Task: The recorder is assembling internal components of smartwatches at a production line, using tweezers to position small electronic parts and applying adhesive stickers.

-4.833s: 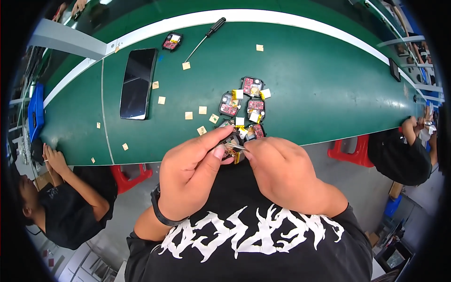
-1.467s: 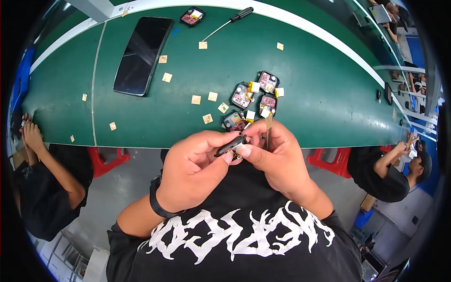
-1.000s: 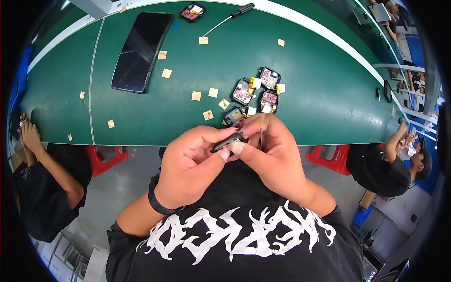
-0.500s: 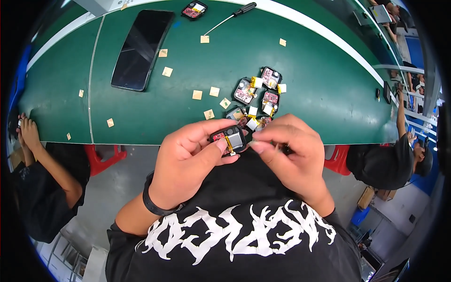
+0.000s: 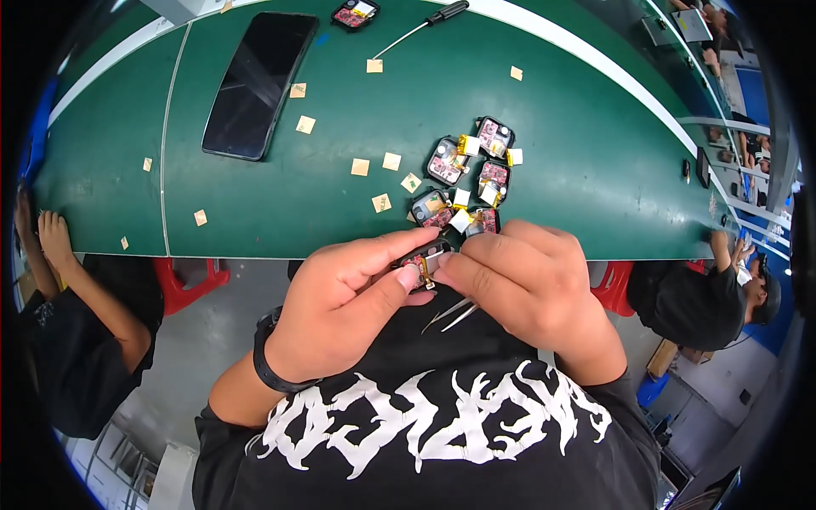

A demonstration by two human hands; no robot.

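A small black device casing (image 5: 424,252) with a red circuit board and a yellow-taped flex is gripped in my left hand (image 5: 331,293), thumb across its lower left side. My right hand (image 5: 535,276) presses its thumb and fingertips against the casing's right side, covering most of the silver battery there. A pair of metal tweezers (image 5: 460,315) pokes out beneath my right hand, tips pointing down toward my shirt; the part inside the hand is hidden. Just beyond my hands lie several similar open casings (image 5: 446,161) with red boards and silver batteries on yellow tape.
Small tan square pads (image 5: 360,167) are scattered over the green table (image 5: 595,170). Farther back lie a black phone (image 5: 259,85), a screwdriver (image 5: 422,28) and another open casing (image 5: 355,14). Other people sit at the left (image 5: 85,331) and right (image 5: 693,297).
My right hand has moved left onto the casing, its fingertips now over the battery. The tweezers have come into view below it. The casing has shifted slightly right.
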